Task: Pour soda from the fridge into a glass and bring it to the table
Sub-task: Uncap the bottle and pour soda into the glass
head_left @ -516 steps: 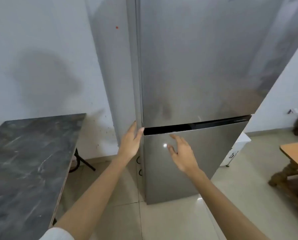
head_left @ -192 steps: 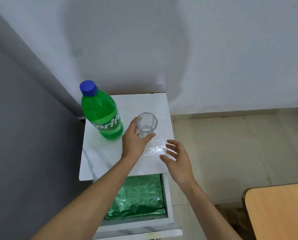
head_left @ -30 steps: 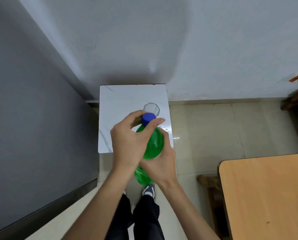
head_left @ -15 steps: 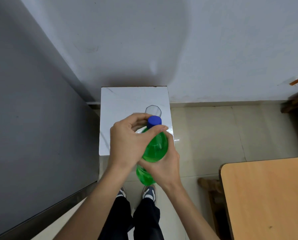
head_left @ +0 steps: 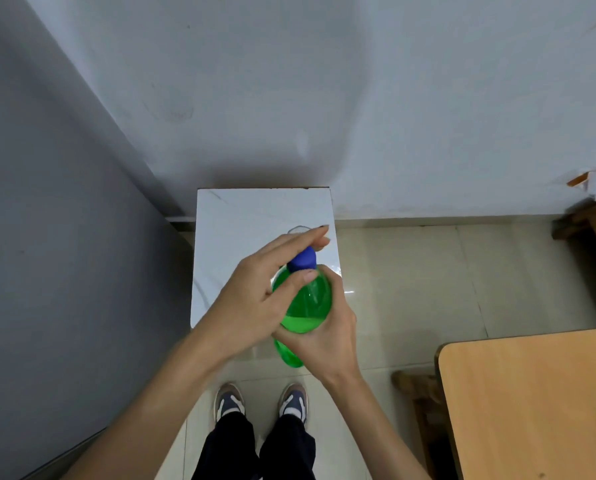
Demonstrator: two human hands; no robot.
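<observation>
Wall (head_left: 358, 98): pale, fills the top of the view, meeting the floor behind the stand.
Fridge (head_left: 40, 254): grey side panel down the left edge, just beside the stand.
Floor (head_left: 428, 278): light glossy tiles, right of the stand and under the feet.
Table (head_left: 531, 403): tan wooden top at lower right, well apart from the stand.
Stand (head_left: 234, 230): small white marbled top against the wall, between fridge and open floor.
Legs (head_left: 255, 448): dark trousers, with two shoes (head_left: 229, 403) pointing at the stand.
Bottle (head_left: 307, 306): green soda bottle, held in the air over the stand's near right corner, tilted with its neck pointing away from the person; liquid shows in its lower part.
Left hand (head_left: 255, 299): reaches over the bottle's shoulder, thumb and fingers closed on the cap.
Right hand (head_left: 324, 337): wrapped around the bottle's body from below and the right, gripping it firmly.
Cap (head_left: 301, 259): blue, on the bottle's neck, half covered by the left fingers.
Glass (head_left: 298, 230): clear, on the stand near its right edge, only its rim showing past the left fingertips.
</observation>
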